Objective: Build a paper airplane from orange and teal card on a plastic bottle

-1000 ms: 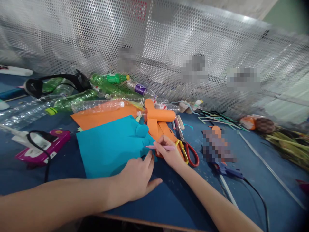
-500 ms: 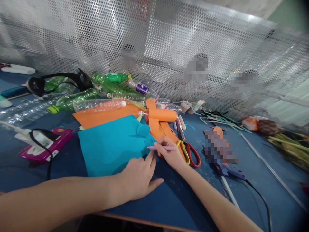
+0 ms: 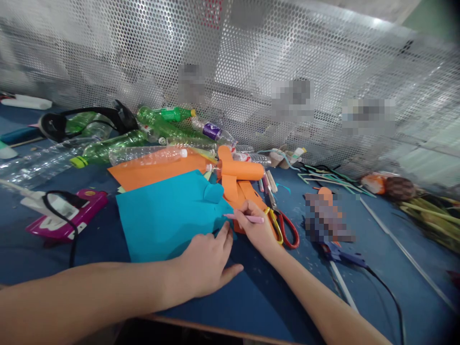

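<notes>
A blue sheet of paper lies on the dark blue table, with a cut, curled edge on its right side. My left hand rests at the sheet's lower right, fingers apart, fingertips on the paper. In my right hand is a pink pen, pinched between the fingers, its tip at the sheet's right edge. Just behind lie an orange paper-wrapped bottle and orange paper strips. Scissors with red and yellow handles lie right of my right hand.
Clear and green bottles pile up at the back left, near orange paper. A magenta and white device sits left. On the right are a blue glue gun with a black cord and thin green strips. Behind stands perforated metal.
My right hand has shifted slightly right and up, and the pen tip has moved with it along the blue paper. My left hand has barely moved.
</notes>
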Available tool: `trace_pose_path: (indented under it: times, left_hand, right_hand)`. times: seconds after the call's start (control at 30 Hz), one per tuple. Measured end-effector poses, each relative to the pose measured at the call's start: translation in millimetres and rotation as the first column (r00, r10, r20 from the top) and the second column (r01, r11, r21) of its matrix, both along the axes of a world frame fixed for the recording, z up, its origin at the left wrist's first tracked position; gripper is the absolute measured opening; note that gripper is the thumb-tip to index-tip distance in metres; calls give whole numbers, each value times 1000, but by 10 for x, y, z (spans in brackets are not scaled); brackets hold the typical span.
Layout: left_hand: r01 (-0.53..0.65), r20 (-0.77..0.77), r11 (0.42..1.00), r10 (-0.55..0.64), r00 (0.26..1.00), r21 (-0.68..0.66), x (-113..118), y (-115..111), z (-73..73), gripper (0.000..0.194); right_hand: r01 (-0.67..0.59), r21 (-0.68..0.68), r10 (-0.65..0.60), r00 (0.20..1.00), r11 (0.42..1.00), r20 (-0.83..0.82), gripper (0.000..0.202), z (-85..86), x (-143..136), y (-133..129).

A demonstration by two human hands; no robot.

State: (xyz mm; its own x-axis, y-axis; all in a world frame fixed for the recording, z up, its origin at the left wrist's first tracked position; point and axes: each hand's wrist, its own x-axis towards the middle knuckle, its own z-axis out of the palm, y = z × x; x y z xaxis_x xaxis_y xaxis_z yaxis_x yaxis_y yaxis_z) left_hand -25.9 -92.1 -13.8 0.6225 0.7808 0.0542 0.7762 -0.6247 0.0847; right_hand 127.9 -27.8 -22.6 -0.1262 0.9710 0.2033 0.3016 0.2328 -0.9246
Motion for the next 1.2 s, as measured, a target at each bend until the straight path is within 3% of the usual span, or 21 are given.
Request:
trace_pose_path:
  times: [0.67,0.8,0.87,0.93,1.03,1.1,1.2]
  left_hand:
    - [2,4,1000,-2,1000,27,-3,1,-25,63]
    - [14,79,999,-18,997,43,-45,50,19,56]
    - [16,150,999,-23,988,45,-79,106,66,50]
    - [7,210,999,-17,978,49,-120,181,110,45]
    - [-87,195,992,69,978,86,-182,304,136,39]
    - [-177,137,976,160,978,125,-219,370,119,42]
    - [-239,69,961,231,971,138,-256,429,82,52]
  right_hand:
    - [143,106,-162,968,984,194,25,105,78,6]
    - [165,215,-199,968,963,151,12,107,149,50]
    - [108,301,-187,951,947,247,10,125,219,91]
    - [14,370,-192,873,929,449,20,129,306,144]
    - [-65,375,-233,681,925,694,43,104,433,225]
    - [-51,370,-272,588,928,762,52,103,497,256]
    - [81,387,-383,425,918,820,35,179,569,241]
